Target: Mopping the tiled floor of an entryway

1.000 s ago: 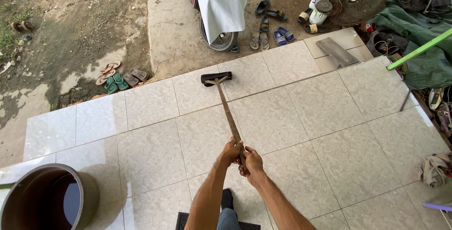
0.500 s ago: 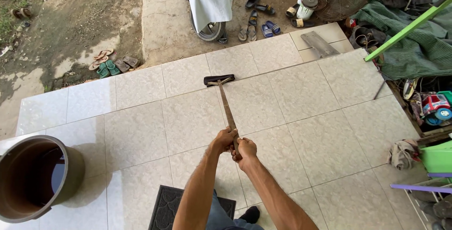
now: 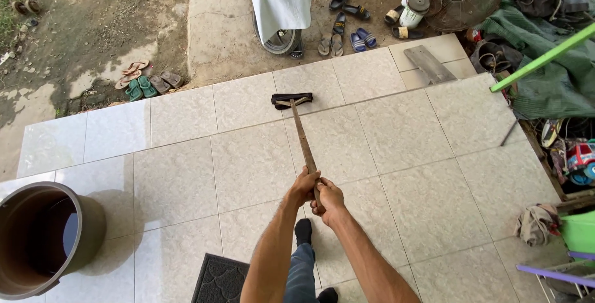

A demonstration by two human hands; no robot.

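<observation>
The floor wiper point(image 3: 303, 136) is a long, thin wooden stick with a short dark crossbar head set at its far end, braced by two small struts. The head lies flat on the pale tiled floor near the tiles' far edge, and the stick slants back from it, rising toward the person. Its near end is gripped by both hands, the left hand point(image 3: 303, 186) just above and touching the right hand point(image 3: 329, 198), fingers wrapped around the stick.
</observation>
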